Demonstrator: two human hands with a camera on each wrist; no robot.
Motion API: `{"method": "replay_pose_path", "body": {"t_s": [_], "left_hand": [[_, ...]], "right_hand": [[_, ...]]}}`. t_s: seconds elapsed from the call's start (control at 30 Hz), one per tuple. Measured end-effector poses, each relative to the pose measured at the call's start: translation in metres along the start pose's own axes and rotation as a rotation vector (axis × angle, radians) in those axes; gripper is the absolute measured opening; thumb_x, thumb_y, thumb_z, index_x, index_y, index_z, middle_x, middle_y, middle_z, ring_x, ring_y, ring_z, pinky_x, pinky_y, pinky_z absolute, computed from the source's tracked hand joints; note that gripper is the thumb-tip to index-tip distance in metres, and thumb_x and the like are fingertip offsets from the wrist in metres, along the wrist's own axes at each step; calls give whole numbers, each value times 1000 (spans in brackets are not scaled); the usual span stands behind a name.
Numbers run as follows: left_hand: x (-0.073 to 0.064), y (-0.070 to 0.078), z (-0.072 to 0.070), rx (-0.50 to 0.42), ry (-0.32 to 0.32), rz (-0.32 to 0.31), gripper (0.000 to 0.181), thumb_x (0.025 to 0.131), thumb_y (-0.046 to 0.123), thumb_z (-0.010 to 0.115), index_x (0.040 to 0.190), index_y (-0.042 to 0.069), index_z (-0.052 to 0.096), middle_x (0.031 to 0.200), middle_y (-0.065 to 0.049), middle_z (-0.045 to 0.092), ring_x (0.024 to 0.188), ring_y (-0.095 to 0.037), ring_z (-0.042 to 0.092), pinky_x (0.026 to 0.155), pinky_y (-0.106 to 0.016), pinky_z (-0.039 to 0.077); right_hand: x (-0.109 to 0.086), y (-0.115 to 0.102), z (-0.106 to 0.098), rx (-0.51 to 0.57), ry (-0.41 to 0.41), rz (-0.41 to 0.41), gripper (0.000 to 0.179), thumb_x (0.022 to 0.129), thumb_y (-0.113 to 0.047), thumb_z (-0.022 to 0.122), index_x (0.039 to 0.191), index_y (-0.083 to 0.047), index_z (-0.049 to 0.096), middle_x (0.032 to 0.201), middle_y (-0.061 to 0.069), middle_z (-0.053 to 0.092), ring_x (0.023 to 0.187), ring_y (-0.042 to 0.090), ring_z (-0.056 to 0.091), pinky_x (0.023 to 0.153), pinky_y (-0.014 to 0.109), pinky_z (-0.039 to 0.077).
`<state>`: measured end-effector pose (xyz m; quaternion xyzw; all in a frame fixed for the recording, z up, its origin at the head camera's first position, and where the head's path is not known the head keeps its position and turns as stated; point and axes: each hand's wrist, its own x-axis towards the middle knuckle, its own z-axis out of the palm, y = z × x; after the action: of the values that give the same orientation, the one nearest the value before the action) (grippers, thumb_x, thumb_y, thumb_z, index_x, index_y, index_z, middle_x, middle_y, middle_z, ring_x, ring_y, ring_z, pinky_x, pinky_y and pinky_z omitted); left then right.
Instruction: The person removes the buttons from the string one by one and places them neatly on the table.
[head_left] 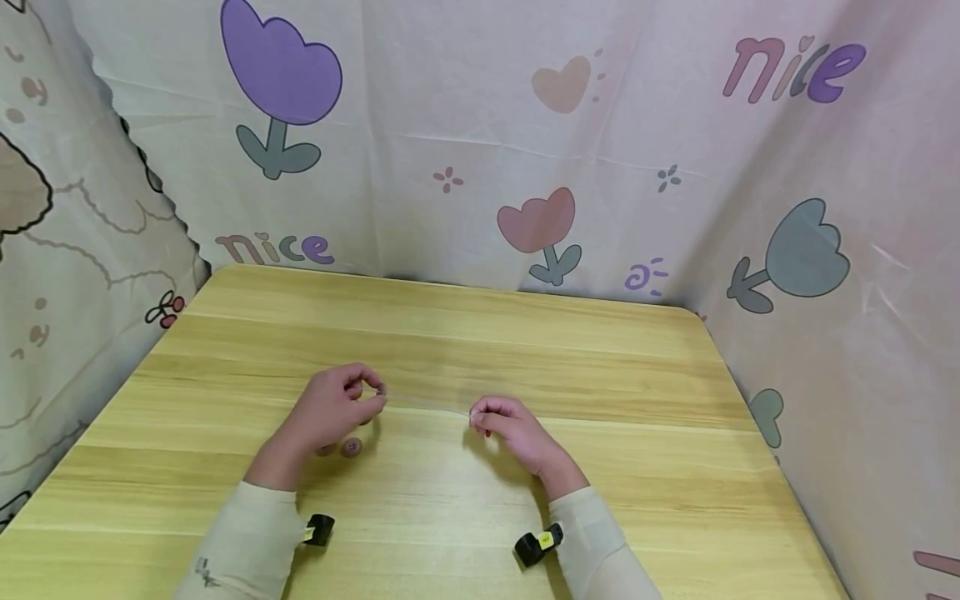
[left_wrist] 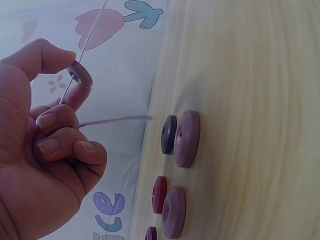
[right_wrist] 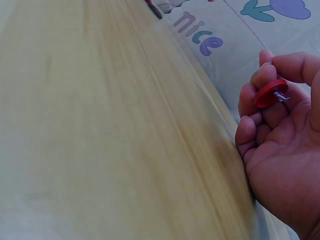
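Observation:
My left hand (head_left: 333,408) pinches a brown-grey button (left_wrist: 82,75) between thumb and forefinger. A thin pale string (left_wrist: 90,36) passes through that button, and its loose tail (left_wrist: 117,120) sticks out past the curled lower fingers. At the other end, my right hand (head_left: 517,429) pinches the string with its fingertips. Against those fingers hangs a red button (right_wrist: 270,94), with a frayed knot (right_wrist: 281,96) on its face. Between the two hands the string runs nearly straight above the table.
Beside the left hand, several buttons lie on the wooden table (head_left: 630,467): a dark one (left_wrist: 169,134), a large mauve one (left_wrist: 187,139), a red one (left_wrist: 159,194) and another mauve one (left_wrist: 174,212). A printed curtain (head_left: 450,100) hangs behind the table.

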<state>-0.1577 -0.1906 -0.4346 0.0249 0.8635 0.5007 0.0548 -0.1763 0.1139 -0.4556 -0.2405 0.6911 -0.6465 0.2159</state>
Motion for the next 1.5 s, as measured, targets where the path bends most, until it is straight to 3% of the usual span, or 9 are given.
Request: {"method": "replay_pose_path", "body": {"t_s": [0.3,0.67,0.97,1.23,1.5], "left_hand": [[-1,-6,-7,95,46,36,14,89,22,73,98,15,66,61,3,28,52,-14,25,47,-31,26],[-5,-11,-16,113,66,12,14,91,23,73,100,14,66,62,2,30,55,-16,31,50,-31,30],[-9,-16,-23,143,92,30,14,91,22,73,99,12,66,61,2,32,55,-17,37,52,-33,31],[-12,-22,-32,132,101,21,18,93,24,72,102,11,66,59,1,36,63,-23,63,52,-33,31],[-16,-25,-41,168,140,8,21,93,29,72,101,11,67,62,3,30,54,-16,34,49,-31,32]], "right_hand": [[0,-1,0,-1,3,9,21,101,2,46,98,22,52,90,41,44,86,52,42,80,38,40],[0,0,-1,-8,3,9,22,101,1,47,99,22,52,91,42,45,87,52,43,81,39,40],[0,0,0,1,-3,8,22,101,1,47,100,23,52,91,43,43,87,54,41,82,41,39],[0,1,0,-6,1,7,22,101,1,47,99,22,52,90,42,44,87,53,42,81,41,39],[0,1,0,-7,3,15,22,102,0,46,99,21,53,91,41,45,87,52,43,81,40,39]]}}
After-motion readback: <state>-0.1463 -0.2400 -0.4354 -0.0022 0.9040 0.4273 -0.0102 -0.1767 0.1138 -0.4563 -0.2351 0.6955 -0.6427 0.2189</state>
